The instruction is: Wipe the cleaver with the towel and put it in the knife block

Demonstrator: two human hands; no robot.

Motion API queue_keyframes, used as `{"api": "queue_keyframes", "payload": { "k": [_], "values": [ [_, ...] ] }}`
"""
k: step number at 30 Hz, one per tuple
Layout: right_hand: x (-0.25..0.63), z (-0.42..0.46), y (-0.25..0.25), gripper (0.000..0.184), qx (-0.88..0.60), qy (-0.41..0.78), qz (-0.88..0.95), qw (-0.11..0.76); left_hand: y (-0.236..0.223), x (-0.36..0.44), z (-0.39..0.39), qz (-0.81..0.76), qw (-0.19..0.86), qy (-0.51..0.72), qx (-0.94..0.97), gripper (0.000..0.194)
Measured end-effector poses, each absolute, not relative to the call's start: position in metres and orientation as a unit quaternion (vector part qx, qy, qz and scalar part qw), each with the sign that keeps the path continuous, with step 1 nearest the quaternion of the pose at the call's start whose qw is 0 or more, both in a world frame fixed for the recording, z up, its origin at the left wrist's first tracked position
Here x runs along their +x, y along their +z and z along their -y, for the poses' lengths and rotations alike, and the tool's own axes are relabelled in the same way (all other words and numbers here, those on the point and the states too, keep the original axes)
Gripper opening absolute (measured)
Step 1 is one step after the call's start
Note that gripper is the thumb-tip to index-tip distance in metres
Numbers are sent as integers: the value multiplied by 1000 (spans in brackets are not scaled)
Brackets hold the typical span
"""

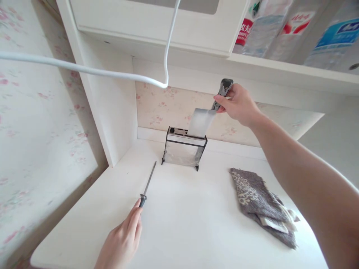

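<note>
My right hand [238, 102] is closed around the worn black handle of a cleaver [202, 121]. The broad blade points downward, its lower end at the slotted top of a knife block [182, 153] with clear sides and a black frame; I cannot tell how deep it sits in the slot. Lower down, my left hand [125, 233] grips the black handle of a honing steel [150, 179]. The rod slants up and to the right over the white desk, its tip just left of the block's foot.
A folded grey-brown towel [256, 198] lies on the white desk [193, 220] at the right. Overhead, a white cable [112, 73] crosses in front of a cabinet [157, 28]. Plastic bottles [297, 33] stand on the upper right shelf. Flowered wallpaper [42, 123] covers the left wall.
</note>
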State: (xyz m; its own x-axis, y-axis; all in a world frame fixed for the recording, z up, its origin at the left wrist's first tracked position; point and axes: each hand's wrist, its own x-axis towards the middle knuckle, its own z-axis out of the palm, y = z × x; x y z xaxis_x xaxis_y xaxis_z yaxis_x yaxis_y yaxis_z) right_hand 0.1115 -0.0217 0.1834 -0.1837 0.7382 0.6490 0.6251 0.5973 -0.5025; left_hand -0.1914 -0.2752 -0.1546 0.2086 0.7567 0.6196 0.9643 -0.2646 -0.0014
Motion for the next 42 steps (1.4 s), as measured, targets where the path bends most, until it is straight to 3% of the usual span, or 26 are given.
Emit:
{"api": "queue_keyframes", "payload": {
  "k": [7, 12, 14, 20, 24, 35, 42],
  "values": [
    [114, 56, 194, 36, -380, 14, 756, 533, -151, -193, 278, 559, 198, -257, -763, 30],
    [106, 138, 140, 43, -303, -7, 752, 585, -145, -193, 275, 566, 181, -266, -759, 28],
    [102, 165, 102, 44, -307, -41, 772, 555, -145, -193, 274, 558, 184, -265, -765, 29],
    [84, 201, -13, 32, -232, -98, 899, 357, -149, -195, 273, 562, 187, -259, -763, 31],
    [67, 208, -60, 26, -249, -100, 923, 278, -150, -195, 271, 557, 182, -257, -769, 36],
    [38, 230, -85, 10, -274, -9, 955, 112, -140, -190, 271, 559, 126, -276, -772, 34],
    [37, 221, -69, 33, -267, 85, 954, 103, -141, -191, 270, 565, 119, -278, -768, 32]
  ]
}}
